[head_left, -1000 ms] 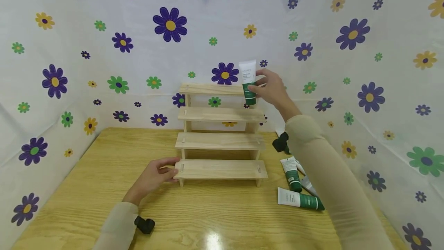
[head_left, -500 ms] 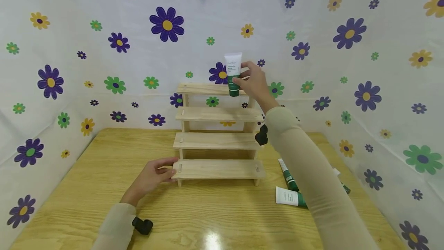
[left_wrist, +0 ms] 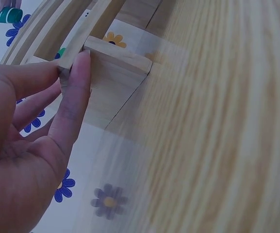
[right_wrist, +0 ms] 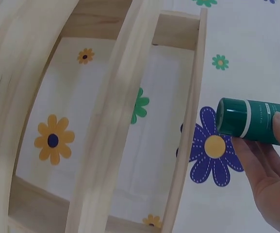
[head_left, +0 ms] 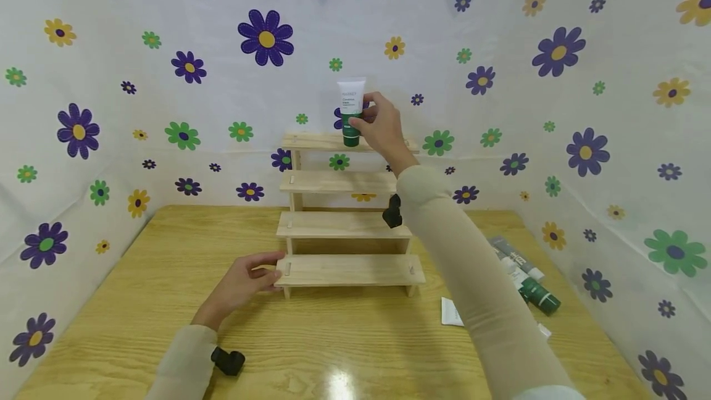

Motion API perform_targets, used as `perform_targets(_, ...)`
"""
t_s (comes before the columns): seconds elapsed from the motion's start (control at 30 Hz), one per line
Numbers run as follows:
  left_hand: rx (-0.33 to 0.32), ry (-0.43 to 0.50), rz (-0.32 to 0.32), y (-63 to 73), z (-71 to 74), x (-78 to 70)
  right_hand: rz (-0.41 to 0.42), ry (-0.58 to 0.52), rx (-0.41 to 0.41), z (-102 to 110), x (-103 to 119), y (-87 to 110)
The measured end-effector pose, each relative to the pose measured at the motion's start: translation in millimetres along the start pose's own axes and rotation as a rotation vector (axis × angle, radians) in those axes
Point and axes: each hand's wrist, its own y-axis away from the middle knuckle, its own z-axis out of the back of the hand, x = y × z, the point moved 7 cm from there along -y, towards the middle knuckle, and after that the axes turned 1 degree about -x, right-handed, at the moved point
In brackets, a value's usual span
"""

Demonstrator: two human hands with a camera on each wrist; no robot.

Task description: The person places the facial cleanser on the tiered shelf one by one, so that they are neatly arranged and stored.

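My right hand [head_left: 382, 123] holds a white and green squeeze tube [head_left: 351, 104] upright, cap down, between thumb and fingers. In the head view the cap overlaps the top board of a stepped wooden rack [head_left: 350, 270]; the right wrist view shows the green cap [right_wrist: 234, 118] apart from the top board [right_wrist: 190, 121]. My left hand [head_left: 244, 286] pinches the left end of the rack's lowest board. Up close in the left wrist view, thumb and forefinger of that hand [left_wrist: 33, 126] grip the board's corner [left_wrist: 76, 53].
Several tubes [head_left: 516, 261] lie in a loose pile on the wooden table [head_left: 333, 350] at the right, partly hidden by my right sleeve [head_left: 472, 276]. One white tube end [head_left: 451, 312] shows left of the sleeve. A flower-printed sheet [head_left: 211, 79] stands behind the rack.
My right hand has carried the tube leftward and slightly up, from the rack's right end to near the middle of its top board. The left hand keeps its grip on the lowest board.
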Motion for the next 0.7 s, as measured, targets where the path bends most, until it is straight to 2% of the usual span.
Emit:
perform_targets(0.27,0.005,-0.005,-0.02,1.8,2.3,-0.8,-0.006,-0.023,0.01,-22.8,5.7,-7.2)
perform_targets(0.5,0.009,-0.001,-0.03,1.0,2.1,-0.7,-0.015,-0.022,0.0,-35.5,5.0,-13.7)
perform_targets(0.7,0.003,0.009,-0.016,1.1,1.5,-1.0,-0.03,-0.02,-0.018,-42.8,1.6,-16.3)
